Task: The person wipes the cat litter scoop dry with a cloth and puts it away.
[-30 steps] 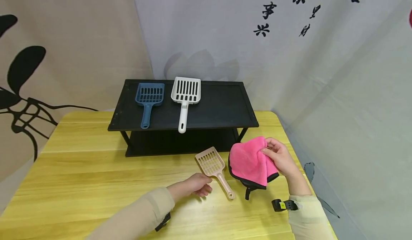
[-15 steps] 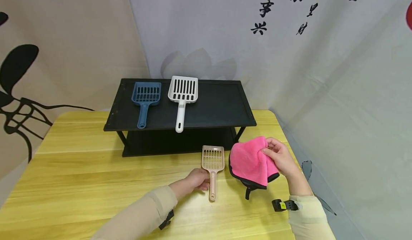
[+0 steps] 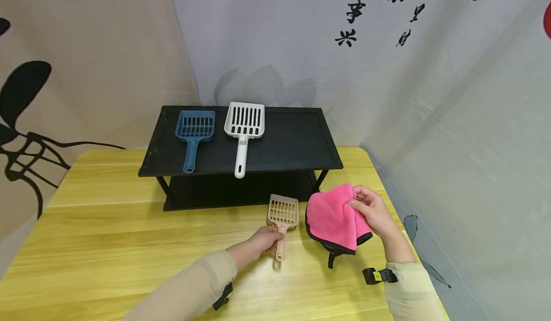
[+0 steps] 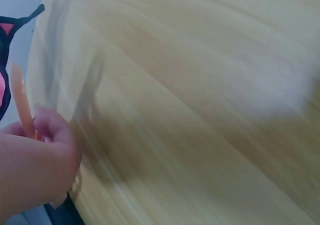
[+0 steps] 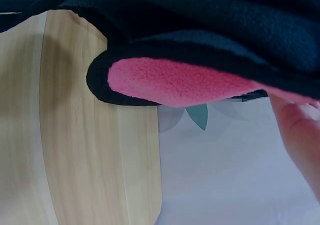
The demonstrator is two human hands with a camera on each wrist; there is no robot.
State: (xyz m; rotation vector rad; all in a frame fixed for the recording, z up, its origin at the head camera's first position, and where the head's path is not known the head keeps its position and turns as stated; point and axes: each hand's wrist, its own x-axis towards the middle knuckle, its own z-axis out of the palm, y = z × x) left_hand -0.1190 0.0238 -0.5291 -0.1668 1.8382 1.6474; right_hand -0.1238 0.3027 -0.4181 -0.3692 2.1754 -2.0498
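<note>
Holding the tan scoop (image 3: 284, 224) with the left grip (image 3: 263, 238), in front of the rack (image 3: 297, 139) toward its right end. Grasping the upper handle, close to the slotted head, and pointing that head at the rack. Holding the handle's tail apart from the desk (image 3: 107, 244), with a shadow showing beneath it; not showing clearly whether touching the desk at the head.

Looking like thin moulded plastic, so probably being light and stiff, and keeping its shape however carried. Appearing smooth, so perhaps twisting a little in a loose pinch. Perhaps cracking at the narrow bars if squeezed hard there; calling for a hold at the neck of the handle, for balancing the wide head.

In front of the rack's right end and partly beyond it, pinching the cloth (image 3: 333, 215) near its upper right side with the right grip (image 3: 375, 211), letting the rest droop in folds. Looking plush and limp, so probably weighing little, bunching easily and hardly slipping; calling for a hold by the black-bound edge or a corner.

Seeing the blue scoop (image 3: 192, 140) on top of the rack near its left end and the white scoop (image 3: 243, 136) near its middle, probably handling much like the tan one.
</note>
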